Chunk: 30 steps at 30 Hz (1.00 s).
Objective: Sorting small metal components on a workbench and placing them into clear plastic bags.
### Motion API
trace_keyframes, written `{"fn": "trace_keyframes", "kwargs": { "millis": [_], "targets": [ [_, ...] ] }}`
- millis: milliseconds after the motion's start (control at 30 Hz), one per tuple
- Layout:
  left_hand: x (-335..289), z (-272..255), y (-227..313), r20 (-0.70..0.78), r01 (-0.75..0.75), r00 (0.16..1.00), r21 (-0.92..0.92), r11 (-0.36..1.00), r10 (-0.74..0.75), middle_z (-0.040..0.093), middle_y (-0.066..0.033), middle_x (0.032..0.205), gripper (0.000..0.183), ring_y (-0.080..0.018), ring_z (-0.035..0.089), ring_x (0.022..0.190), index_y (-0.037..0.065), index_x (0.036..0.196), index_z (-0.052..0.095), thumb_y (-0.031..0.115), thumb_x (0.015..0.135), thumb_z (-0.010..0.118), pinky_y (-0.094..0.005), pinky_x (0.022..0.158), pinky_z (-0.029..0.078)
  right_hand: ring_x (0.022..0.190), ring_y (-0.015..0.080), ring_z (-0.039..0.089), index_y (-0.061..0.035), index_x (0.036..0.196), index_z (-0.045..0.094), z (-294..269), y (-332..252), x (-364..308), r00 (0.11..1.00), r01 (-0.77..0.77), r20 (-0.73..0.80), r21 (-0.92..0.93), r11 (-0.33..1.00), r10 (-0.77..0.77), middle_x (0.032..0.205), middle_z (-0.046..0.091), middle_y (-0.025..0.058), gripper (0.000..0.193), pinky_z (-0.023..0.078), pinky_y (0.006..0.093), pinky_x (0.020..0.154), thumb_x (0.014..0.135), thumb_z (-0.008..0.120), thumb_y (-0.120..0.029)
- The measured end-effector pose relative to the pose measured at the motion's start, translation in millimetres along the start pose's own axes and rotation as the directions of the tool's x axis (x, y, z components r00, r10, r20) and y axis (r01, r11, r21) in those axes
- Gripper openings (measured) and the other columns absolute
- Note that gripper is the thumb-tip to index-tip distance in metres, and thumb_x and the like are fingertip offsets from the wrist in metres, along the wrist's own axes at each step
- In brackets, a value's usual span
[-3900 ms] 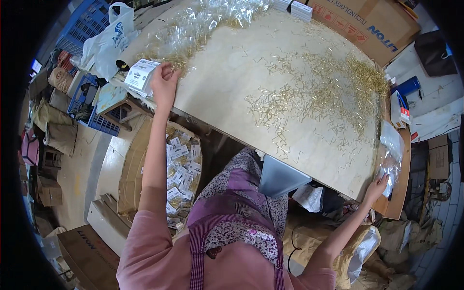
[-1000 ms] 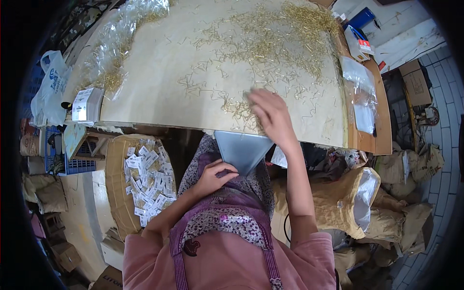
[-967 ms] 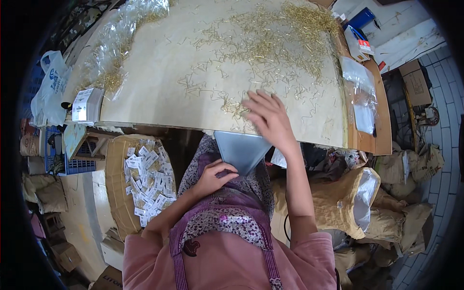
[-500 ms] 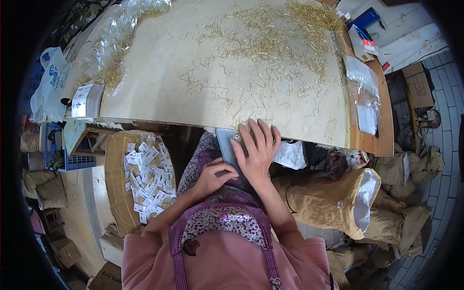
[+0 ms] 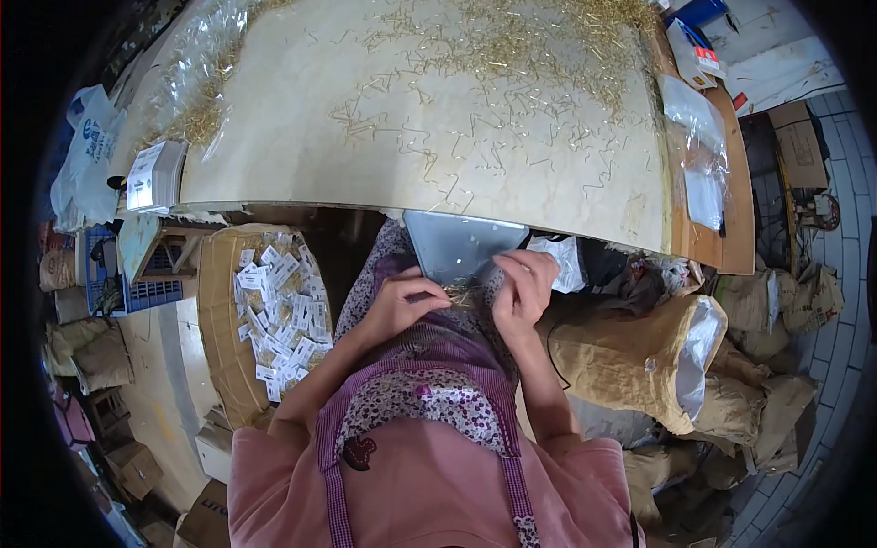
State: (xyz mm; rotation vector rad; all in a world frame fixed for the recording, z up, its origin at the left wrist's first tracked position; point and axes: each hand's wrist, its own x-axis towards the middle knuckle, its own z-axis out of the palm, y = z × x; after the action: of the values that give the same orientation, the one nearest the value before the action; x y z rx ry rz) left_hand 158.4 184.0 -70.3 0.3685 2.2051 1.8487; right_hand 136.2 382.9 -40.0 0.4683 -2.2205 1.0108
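A grey-blue flat tray (image 5: pixel 468 242) reaches from my lap to the front edge of the table. Small brass-coloured wire hooks (image 5: pixel 463 297) lie bunched at its near end. My left hand (image 5: pixel 398 309) is closed beside the near left corner, thumb and forefinger together by the hooks; what they pinch is hidden. At the tray's right side, my right hand (image 5: pixel 523 290) has its fingers curled in, the fingertips at the tray's edge. Whether they grip anything does not show. More loose brass hooks (image 5: pixel 512 82) spread over the tabletop (image 5: pixel 301 137).
Clear plastic bags of hooks (image 5: pixel 196 78) and a stack of white cards (image 5: pixel 155 178) sit at the table's left. A wide sack of small carded packets (image 5: pixel 288 315) stands at left below. Right are a brown paper sack (image 5: pixel 621 352) and a cardboard strip (image 5: pixel 738 201).
My right hand has drawn back from the table edge toward me and rightward, its spread fingers now curled. More of the tray shows, with the hooks at its near end. My left hand stays nearby.
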Motion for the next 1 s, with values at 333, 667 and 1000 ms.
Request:
{"fn": "trace_keyframes", "kwargs": {
  "millis": [333, 667, 1000],
  "targets": [
    [0, 2, -4, 0.051, 0.064, 0.997, -0.026, 0.998, -0.063, 0.065, -0.0049, 0.084, 0.008, -0.0139, 0.059, 0.081, 0.003, 0.084, 0.070, 0.007, 0.077, 0.071, -0.0248, 0.073, 0.046, 0.095, 0.0348, 0.051, -0.0070, 0.102, 0.063, -12, -8, -49, 0.837, -0.204, 0.524, 0.025, 0.979, 0.161, 0.097, 0.054, 0.0148, 0.020, 0.040, 0.0409, 0.083, 0.082, 0.064, -0.012],
    [2, 2, -10, 0.140, -0.007, 0.990, 0.075, 0.997, -0.004, 0.065, -0.0077, 0.083, 0.008, -0.0181, 0.061, 0.081, 0.004, 0.083, 0.070, 0.006, 0.075, 0.071, -0.0282, 0.076, 0.048, 0.092, 0.0260, 0.056, -0.0028, 0.104, 0.063, -5, -24, -41, 0.852, -0.521, 0.133, 0.144, 0.841, 0.506, 0.099, 0.059, 0.0116, 0.023, 0.044, 0.0350, 0.082, 0.081, 0.063, -0.001],
    [3, 0, -15, 0.159, 0.036, 0.987, -0.009, 0.999, -0.035, 0.067, -0.0063, 0.081, 0.008, -0.0152, 0.060, 0.080, 0.005, 0.084, 0.071, 0.007, 0.076, 0.071, -0.0266, 0.076, 0.047, 0.092, 0.0290, 0.057, -0.0056, 0.102, 0.063, -12, 1, -61, 0.803, -0.426, 0.509, 0.124, 0.896, 0.311, 0.099, 0.059, 0.0130, 0.023, 0.044, 0.0349, 0.081, 0.078, 0.065, -0.003]
  ]
}}
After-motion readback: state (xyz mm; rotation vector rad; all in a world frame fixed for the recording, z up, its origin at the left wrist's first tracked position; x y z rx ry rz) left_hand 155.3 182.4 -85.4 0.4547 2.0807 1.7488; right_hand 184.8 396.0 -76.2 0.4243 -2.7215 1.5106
